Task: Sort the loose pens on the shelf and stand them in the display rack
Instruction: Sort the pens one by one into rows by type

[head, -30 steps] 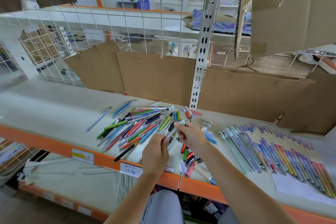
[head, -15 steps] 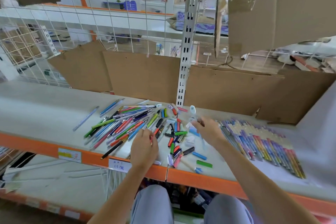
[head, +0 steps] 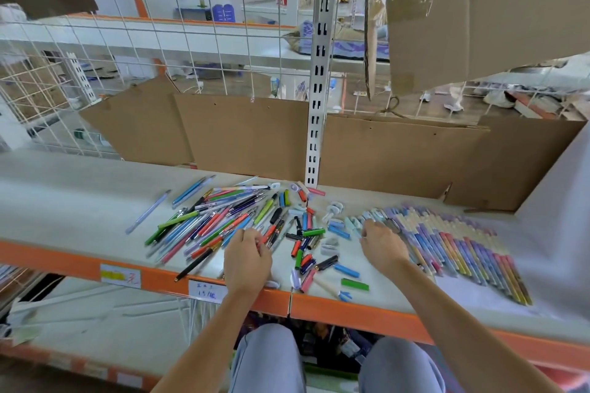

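Note:
A jumbled pile of loose pens (head: 220, 220) in green, red, blue and black lies at the middle of the pale shelf (head: 73, 201). On the right, a sorted row of pastel pens (head: 453, 242) lies side by side. My left hand (head: 247, 257) sits at the pile's near right edge, its curled fingers pinching a red pen (head: 267, 235). At the row's left end my right hand (head: 381, 242) is lowered, fingers curled down onto a pale blue-capped pen (head: 372, 217). Short pens and loose caps (head: 306, 252) are scattered between my hands.
Cardboard sheets (head: 242, 134) line the shelf's back, in front of a white wire grid (head: 178, 51). A slotted white upright (head: 317, 112) stands behind the pile. The orange front edge (head: 351, 309) carries paper labels (head: 207, 292). A cardboard flap (head: 479, 9) hangs overhead at right.
My right hand, which held a pale-capped pen raised over the pile, has moved right and down to the sorted row's left end. My left hand stays at the pile.

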